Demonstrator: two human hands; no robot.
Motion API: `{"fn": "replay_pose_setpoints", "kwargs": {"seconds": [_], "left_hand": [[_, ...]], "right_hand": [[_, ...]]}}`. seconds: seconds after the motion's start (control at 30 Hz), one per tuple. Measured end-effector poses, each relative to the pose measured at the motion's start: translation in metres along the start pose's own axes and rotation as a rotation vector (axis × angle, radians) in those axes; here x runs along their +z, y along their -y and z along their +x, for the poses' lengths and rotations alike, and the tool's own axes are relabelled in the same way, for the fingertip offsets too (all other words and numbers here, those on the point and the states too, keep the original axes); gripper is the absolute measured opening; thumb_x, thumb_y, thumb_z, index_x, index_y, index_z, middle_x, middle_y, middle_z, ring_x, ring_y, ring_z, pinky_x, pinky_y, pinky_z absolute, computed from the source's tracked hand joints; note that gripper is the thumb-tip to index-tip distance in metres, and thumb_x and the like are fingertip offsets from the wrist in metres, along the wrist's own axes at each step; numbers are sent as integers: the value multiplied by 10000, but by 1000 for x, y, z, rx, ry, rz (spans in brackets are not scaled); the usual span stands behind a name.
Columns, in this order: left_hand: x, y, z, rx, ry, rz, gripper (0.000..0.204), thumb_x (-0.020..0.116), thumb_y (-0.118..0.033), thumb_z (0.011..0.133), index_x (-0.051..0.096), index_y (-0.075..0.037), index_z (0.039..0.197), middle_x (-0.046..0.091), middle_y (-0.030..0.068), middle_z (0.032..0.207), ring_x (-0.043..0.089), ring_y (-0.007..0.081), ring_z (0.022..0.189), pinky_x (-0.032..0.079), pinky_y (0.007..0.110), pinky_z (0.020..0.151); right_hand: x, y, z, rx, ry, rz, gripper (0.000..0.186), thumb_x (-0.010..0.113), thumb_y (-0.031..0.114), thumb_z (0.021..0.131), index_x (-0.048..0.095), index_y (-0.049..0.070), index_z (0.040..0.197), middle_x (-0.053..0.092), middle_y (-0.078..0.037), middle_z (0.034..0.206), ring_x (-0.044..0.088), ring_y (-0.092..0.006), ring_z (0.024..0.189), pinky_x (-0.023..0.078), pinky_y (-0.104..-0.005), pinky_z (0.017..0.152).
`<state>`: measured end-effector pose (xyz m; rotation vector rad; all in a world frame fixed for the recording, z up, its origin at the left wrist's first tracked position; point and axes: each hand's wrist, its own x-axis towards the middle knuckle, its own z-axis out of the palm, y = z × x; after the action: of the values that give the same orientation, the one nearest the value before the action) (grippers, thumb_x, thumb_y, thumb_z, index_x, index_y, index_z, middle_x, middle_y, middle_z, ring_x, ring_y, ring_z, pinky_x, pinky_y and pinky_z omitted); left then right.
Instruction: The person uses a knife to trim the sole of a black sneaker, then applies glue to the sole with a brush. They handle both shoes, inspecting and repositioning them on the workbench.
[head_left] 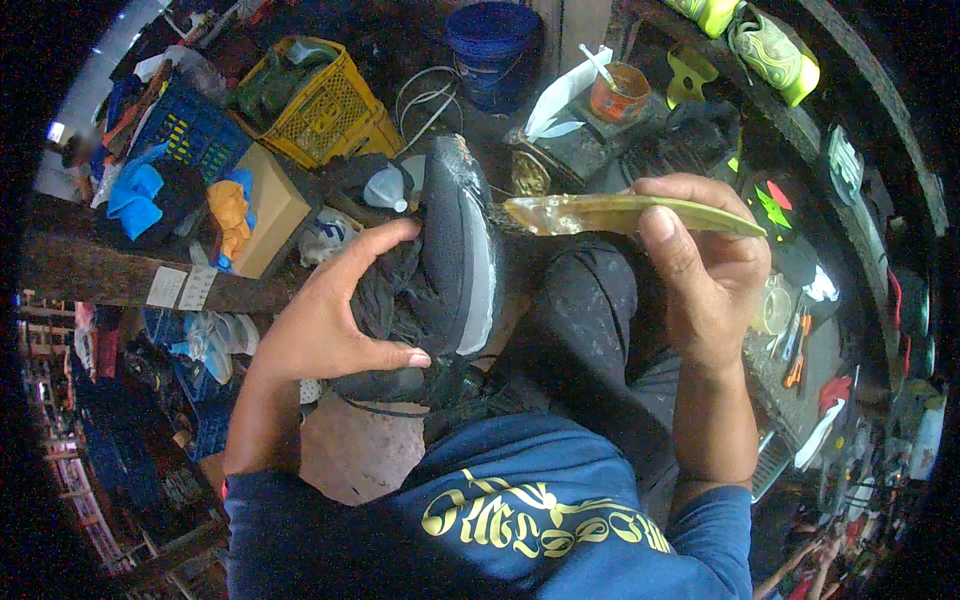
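Observation:
A dark grey shoe (447,240) stands on its heel or toe in front of me, with a pale grey band (481,270) along its right edge. My left hand (335,310) grips it from the left, thumb low and fingers higher up. A yellow-green brush (590,213), its handle crusted near the bristles, lies level in my right hand (705,255), pinched between thumb and fingers. Its dark bristles (510,220) are at the shoe's right edge; whether they touch is hard to tell. Black shoe parts and laces lie around my left hand's palm.
Beyond the shoe are a yellow crate (325,120), a blue bucket (493,50) and an orange tub (619,92). A cardboard box (270,205) stands to the left. Yellow-green sports shoes (775,50) rest at the far right. Orange-handled tools (797,350) lie on the right.

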<state>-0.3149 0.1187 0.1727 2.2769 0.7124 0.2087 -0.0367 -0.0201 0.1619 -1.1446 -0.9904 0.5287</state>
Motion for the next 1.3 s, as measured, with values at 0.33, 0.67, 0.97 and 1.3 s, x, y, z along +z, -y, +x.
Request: {"fn": "replay_pose_setpoints", "kwargs": {"seconds": [0.33,0.67,0.97,1.3], "left_hand": [[1,-11,-1,29,6,29,1035,944,-235,567,432,-6,1437,501,183,1430,461,288,1364,339,394,1146],[5,-12,-3,58,-33,18,1067,957,-228,564,410,0,1451,495,169,1430,465,270,1352,348,383,1140],[8,-13,-3,69,-59,4,1073,957,-224,567,401,4,1455,488,162,1429,458,259,1352,344,377,1140],[10,-13,-1,38,-70,-30,1071,954,-230,567,401,12,1451,488,162,1426,452,261,1355,332,372,1143]], "right_hand": [[-5,8,-4,-27,16,-8,212,747,68,877,701,-15,1066,710,-67,994,648,-125,882,506,-251,797],[-8,6,-16,15,9,19,187,736,45,875,709,-14,1050,709,-75,1000,652,-134,895,510,-264,808],[-12,5,-21,-17,28,-13,188,733,35,871,707,-20,1050,713,-96,1014,662,-150,907,515,-274,819],[-12,1,-27,-45,22,-7,183,738,26,863,711,-17,1039,707,-102,1007,653,-162,922,506,-282,825]]}}
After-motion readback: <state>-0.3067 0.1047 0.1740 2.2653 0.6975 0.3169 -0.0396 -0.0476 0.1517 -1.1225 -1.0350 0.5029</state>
